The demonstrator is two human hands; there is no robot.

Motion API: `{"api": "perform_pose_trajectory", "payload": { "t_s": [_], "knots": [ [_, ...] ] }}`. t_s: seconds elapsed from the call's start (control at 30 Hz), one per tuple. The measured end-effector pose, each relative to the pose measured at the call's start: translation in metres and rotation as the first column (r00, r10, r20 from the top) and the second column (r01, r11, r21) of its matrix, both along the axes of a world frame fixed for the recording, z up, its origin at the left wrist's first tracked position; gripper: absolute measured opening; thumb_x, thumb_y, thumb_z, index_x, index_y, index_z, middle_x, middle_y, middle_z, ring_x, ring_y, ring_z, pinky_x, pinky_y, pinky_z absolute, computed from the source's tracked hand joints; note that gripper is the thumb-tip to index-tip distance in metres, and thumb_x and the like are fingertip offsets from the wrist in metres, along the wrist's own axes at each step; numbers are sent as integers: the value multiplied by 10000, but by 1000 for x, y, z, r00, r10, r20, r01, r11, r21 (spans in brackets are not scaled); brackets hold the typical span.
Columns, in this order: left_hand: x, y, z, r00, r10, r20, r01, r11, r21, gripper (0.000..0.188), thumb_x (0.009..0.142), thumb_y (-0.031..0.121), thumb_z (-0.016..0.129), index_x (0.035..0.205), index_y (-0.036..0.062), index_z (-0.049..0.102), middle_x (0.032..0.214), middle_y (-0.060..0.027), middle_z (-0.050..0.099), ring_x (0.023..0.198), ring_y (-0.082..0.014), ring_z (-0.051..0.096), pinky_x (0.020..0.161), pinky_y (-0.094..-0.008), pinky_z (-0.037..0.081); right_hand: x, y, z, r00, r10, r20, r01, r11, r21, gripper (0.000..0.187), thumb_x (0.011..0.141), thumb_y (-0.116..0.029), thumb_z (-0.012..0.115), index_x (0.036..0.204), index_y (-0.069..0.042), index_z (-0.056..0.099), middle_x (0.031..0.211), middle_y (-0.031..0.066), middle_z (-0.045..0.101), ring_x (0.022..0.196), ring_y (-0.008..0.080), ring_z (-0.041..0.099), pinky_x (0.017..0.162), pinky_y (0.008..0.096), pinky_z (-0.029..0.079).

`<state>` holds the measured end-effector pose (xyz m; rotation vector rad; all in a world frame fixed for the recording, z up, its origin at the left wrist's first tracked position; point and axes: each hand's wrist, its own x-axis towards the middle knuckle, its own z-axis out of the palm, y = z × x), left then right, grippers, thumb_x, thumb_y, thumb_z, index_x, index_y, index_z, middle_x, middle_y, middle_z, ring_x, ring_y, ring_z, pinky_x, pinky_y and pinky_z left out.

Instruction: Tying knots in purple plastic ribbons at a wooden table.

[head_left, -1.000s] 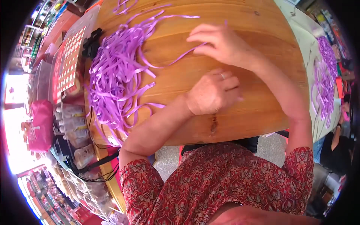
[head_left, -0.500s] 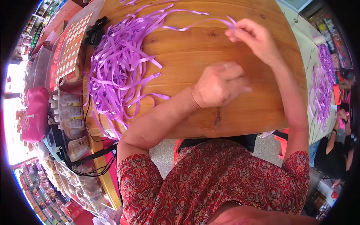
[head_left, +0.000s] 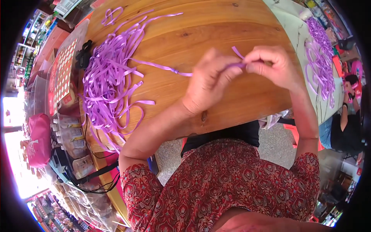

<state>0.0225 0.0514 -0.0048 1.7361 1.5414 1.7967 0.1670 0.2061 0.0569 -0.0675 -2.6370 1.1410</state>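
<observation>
My left hand point(head_left: 208, 81) and right hand point(head_left: 272, 65) both pinch one purple ribbon point(head_left: 154, 65) toward the desk's point(head_left: 239, 104) right edge; its length runs leftward, to the ribbon pile point(head_left: 112, 73) near the left edge.

Motion is blurring the left hand point(head_left: 206, 83), which is seemingly hiding some ribbon point(head_left: 235, 65); the right hand point(head_left: 275, 66) is covering more. The upper edge is cutting off the tabletop point(head_left: 232, 25). Shelved goods point(head_left: 58, 212) are appearing too small to tell.
</observation>
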Motion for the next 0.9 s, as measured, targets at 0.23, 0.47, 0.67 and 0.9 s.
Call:
{"api": "perform_pose_trajectory", "payload": {
  "t_s": [0.23, 0.47, 0.67, 0.9],
  "knots": [
    [-44, -29, 6, 944, 329, -39, -328, 944, 25, 56, 794, 4, 693, 821, 44, 664, 723, -50, 526, 638, -150, 494, 564, -274, 403, 34, 51, -13, 963, -270, -6, 263, 943, -202, 136, 896, -87, 606, 1003, -50, 682, 812, -5, 651, 708, 53, 560, 590, 197, 412],
    [-54, -13, 22, 429, 546, -719, -581, 777, 243, 279, 792, 11, 652, 1068, 37, 619, 949, -162, 587, 848, -292, 566, 715, -351, 458, 27, 40, 0, 958, -283, -39, 272, 945, -184, 127, 904, -82, 593, 995, -40, 672, 845, -1, 652, 768, 67, 584, 667, 211, 444],
    [-27, 15, 29, 986, 162, -36, -159, 984, 80, 229, 883, 56, 585, 1107, 13, 591, 1090, -148, 610, 1001, -282, 572, 878, -355, 451, -12, -6, 5, 952, -126, -278, 175, 972, 159, 122, 870, -70, 618, 977, -52, 673, 877, 49, 617, 831, 168, 603, 752, 281, 481],
    [-50, 28, 18, 460, -346, 818, 559, 828, 36, 167, 936, 83, 557, 1057, 2, 639, 843, -11, 657, 775, -68, 568, 725, -212, 450, -33, -4, 22, 822, 56, -567, 338, 754, 564, 200, 753, -76, 717, 940, -43, 653, 789, 36, 614, 696, 190, 577, 621, 340, 454]
  ]
}}
